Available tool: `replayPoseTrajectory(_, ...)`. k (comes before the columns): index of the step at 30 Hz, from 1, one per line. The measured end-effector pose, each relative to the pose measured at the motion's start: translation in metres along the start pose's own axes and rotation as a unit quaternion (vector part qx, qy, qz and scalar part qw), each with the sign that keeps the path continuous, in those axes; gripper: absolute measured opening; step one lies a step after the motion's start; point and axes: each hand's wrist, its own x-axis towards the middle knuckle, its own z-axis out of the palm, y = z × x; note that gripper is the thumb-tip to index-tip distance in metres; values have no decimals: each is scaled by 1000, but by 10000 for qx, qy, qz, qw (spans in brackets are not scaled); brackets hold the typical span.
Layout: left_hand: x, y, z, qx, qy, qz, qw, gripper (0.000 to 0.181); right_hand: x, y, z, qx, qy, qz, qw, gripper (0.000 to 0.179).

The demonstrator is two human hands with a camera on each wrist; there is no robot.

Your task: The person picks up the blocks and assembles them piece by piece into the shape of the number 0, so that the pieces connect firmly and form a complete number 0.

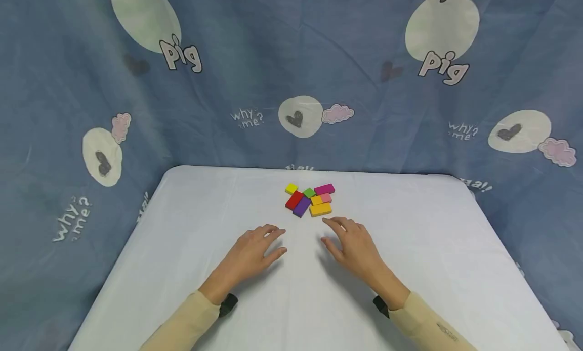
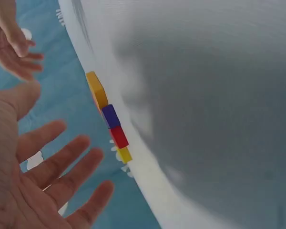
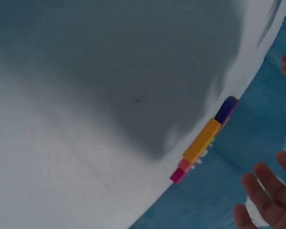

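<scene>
A: What does the head view give?
B: Coloured blocks (image 1: 294, 200) cluster near the far edge of the white table (image 1: 401, 219); the left hand (image 1: 252, 250) and right hand (image 1: 354, 245) hover on the near side, fingers loosely extended; the right is nearest the long orange block (image 1: 321, 210).
A: Left wrist?
B: Left fingers spread apart; the orange block, purple block (image 2: 110, 116), red block (image 2: 119, 137) and yellow block (image 2: 125, 155) appear lined up.
A: Right wrist?
B: Relaxed, parted fingers, lower right; the magenta block (image 3: 178, 175) sits lowest in its line.
</scene>
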Motion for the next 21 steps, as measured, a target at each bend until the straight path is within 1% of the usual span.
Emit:
replayPoseTrajectory(4, 5, -3, 5, -368, 67, -327, 9988, 33, 8, 5, 8, 475, 72, 609, 9970, 40)
replayPoseTrajectory(8, 10, -7, 11, -692, 232, -591, 9956, 24, 15, 9, 12, 879, -167, 1237, 9883, 36)
replayPoseTrajectory(11, 13, -9, 13, -841, 309, -730, 9933, 21, 21, 11, 14, 1050, -371, 1589, 9810, 36)
replayPoseTrajectory(14, 15, -10, 16, -976, 311, -836, 9912, 20, 26, 13, 17, 1179, -431, 1829, 9751, 37)
replayPoseTrajectory(18, 15, -11, 19, -1116, 295, -918, 9891, 20, 32, 16, 22, 1292, -407, 2017, 9700, 38)
replayPoseTrajectory(21, 15, -10, 21, -1187, 333, -953, 9878, 20, 36, 19, 26, 1364, -394, 2078, 9678, 39)
